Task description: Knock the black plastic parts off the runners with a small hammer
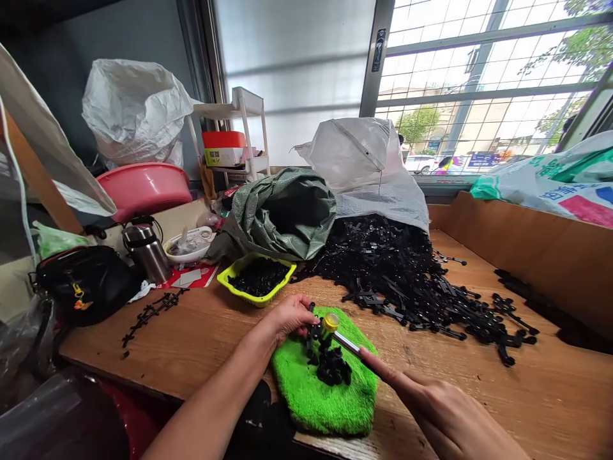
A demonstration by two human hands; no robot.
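Note:
My left hand (295, 317) pinches a black plastic part (311, 329) at the upper left of a green fluffy cloth (330, 409). In my right hand (416, 390) is a small hammer (330, 324) with a yellow head and a metal shaft, the index finger stretched along it. The hammer head is over the cloth, close beside the black part; whether they touch I cannot tell. A small heap of loose black pieces (334, 369) lies on the cloth just below the hammer head.
A yellow basket (225, 284) of black pieces stands beyond my left hand. A large pile of black parts (383, 268) spreads from a white sack (364, 160). A green sack (282, 214), a steel flask (147, 254) and a black bag (86, 284) stand farther left.

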